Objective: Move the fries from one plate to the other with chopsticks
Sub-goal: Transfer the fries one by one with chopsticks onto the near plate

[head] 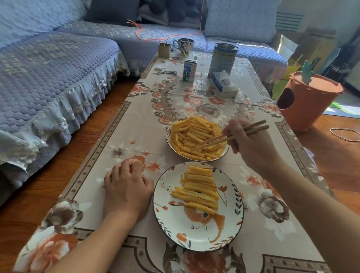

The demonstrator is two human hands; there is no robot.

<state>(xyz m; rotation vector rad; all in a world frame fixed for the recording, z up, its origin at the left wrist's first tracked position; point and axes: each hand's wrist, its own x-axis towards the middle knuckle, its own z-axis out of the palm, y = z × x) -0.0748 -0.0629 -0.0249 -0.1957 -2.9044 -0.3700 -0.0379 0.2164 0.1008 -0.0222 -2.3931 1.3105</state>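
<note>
We are holding a pair of wooden chopsticks [229, 136] in our right hand [249, 144], fingers closed around their upper half, and their tips are reaching down toward 8 o'clock into the pile of crinkle-cut fries [192, 138] on the far plate [169, 146]. The tips are lying among the fries at about the middle of the heap; whether a fry is pinched between them we cannot tell.

Our left hand [126, 186] is resting on the floral tablecloth [132, 126], knuckles up and fingers loosely curled under — it is gripping nothing. It is sitting just beside the near plate [227, 223], at that plate's 9 o'clock.

The near plate, white with an orange bird painted on it, is carrying a neat row of transferred fries [199, 189] stacked crosswise over its upper half, from roughly 12 o'clock down to its centre. The two plates are nearly touching, the far one lying at the near one's 12 o'clock.

Farther up the table, toward 12 o'clock, we are seeing a milk carton [189, 70], a tall metal tin [223, 59], a tissue pack [224, 84] and a flowered mug [183, 44]. An orange bin [308, 104] is standing on the floor at 2 o'clock, and a blue-covered sofa [46, 76] is running along the left.
</note>
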